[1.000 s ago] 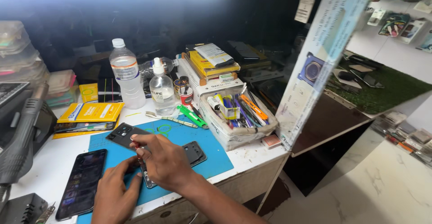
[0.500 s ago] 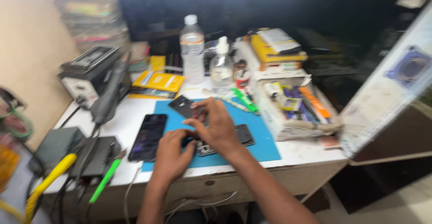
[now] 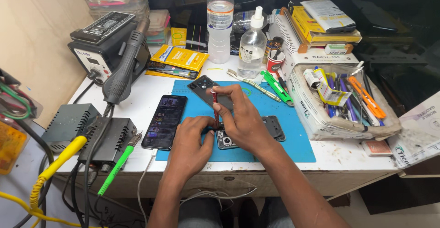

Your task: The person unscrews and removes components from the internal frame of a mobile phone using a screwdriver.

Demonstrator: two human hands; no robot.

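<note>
An opened dark phone body (image 3: 270,128) lies on a blue work mat (image 3: 293,136). My right hand (image 3: 240,118) holds a red-handled screwdriver (image 3: 214,103) upright, its tip down on the phone's left end. My left hand (image 3: 192,141) rests beside it and steadies that end of the phone with its fingers. A detached grey back cover (image 3: 204,87) lies on the mat just behind the screwdriver. A black phone with a lit screen (image 3: 165,120) lies at the mat's left edge.
A hot-air station (image 3: 107,45) and black boxes (image 3: 107,138) with cables stand at the left. Two clear bottles (image 3: 220,22) are behind the mat. A white tray of pens and tools (image 3: 339,100) and stacked boxes (image 3: 321,26) fill the right.
The view has swung left and closer, from the shop's right side to the bench. My hands stayed on the opened phone, with the screwdriver now plainly upright.
</note>
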